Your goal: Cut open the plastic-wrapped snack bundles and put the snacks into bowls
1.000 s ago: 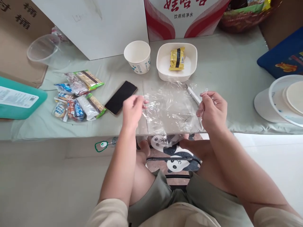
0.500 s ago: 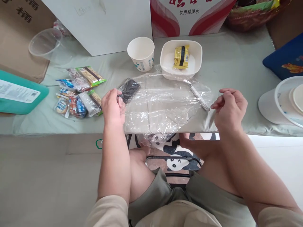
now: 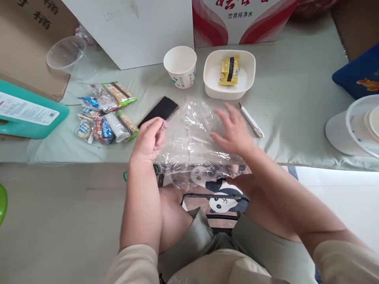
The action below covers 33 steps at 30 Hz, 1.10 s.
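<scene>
A crumpled sheet of clear plastic wrap (image 3: 192, 134) lies on the table's front edge and hangs over it. My left hand (image 3: 149, 139) pinches the sheet's left edge, fingers closed. Spread flat with fingers apart, my right hand (image 3: 233, 130) rests on the right part of the sheet. Just beyond the sheet stand a white square bowl (image 3: 229, 88) holding a yellow snack packet (image 3: 229, 70) and a white paper cup (image 3: 180, 66). A black phone (image 3: 158, 111) lies beside my left hand. A white pen-like tool (image 3: 251, 125) lies right of my right hand.
Several snack packets (image 3: 105, 114) lie at the left, near a teal box (image 3: 26, 114) and a clear plastic cup (image 3: 66, 55). White and red cartons stand at the back. Stacked white plates and a lid (image 3: 352, 126) sit at the right edge.
My right hand let go of the sheet's right edge and moved left onto it, fingers spread. The stretched sheet slackened and crumpled. My left hand kept its pinch.
</scene>
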Each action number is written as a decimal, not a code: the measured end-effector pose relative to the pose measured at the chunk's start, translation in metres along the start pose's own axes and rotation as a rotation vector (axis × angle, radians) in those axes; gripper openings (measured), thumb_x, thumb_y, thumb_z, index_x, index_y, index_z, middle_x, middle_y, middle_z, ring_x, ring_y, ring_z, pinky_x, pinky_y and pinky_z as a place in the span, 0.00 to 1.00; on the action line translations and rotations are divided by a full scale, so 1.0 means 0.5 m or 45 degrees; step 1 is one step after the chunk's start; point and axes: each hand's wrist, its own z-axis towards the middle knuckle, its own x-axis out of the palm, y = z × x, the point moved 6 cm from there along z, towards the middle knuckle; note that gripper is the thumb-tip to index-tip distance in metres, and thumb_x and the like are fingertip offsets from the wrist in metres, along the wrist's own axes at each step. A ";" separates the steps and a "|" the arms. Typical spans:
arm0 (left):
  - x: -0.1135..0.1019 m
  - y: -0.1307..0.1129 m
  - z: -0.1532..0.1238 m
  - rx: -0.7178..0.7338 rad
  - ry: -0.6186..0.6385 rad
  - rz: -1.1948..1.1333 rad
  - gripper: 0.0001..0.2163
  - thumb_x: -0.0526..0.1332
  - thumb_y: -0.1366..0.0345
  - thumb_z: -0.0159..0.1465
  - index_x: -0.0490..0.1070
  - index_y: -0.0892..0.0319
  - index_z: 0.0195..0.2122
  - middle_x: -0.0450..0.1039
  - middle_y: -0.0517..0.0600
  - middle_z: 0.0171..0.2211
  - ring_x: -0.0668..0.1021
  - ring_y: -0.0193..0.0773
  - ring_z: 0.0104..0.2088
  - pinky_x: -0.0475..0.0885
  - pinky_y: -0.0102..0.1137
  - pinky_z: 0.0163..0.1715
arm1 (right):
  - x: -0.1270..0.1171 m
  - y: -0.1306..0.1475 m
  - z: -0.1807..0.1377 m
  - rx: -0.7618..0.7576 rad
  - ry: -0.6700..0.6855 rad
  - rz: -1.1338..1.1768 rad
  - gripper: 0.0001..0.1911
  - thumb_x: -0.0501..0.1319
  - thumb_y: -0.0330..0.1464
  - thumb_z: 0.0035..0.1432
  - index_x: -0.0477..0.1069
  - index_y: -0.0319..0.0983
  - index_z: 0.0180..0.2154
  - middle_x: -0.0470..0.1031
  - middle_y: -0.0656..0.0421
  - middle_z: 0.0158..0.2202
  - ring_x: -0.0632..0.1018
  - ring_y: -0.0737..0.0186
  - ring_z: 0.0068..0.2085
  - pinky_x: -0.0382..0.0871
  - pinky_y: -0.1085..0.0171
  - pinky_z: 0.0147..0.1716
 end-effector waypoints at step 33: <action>-0.117 0.019 0.010 0.145 -0.437 0.420 0.06 0.65 0.71 0.62 0.78 0.63 0.28 0.81 0.50 0.27 0.78 0.28 0.22 0.70 0.21 0.21 | 0.040 0.005 -0.035 -0.057 0.017 -0.355 0.28 0.53 0.45 0.73 0.69 0.40 0.68 0.61 0.43 0.75 0.63 0.37 0.75 0.55 0.35 0.73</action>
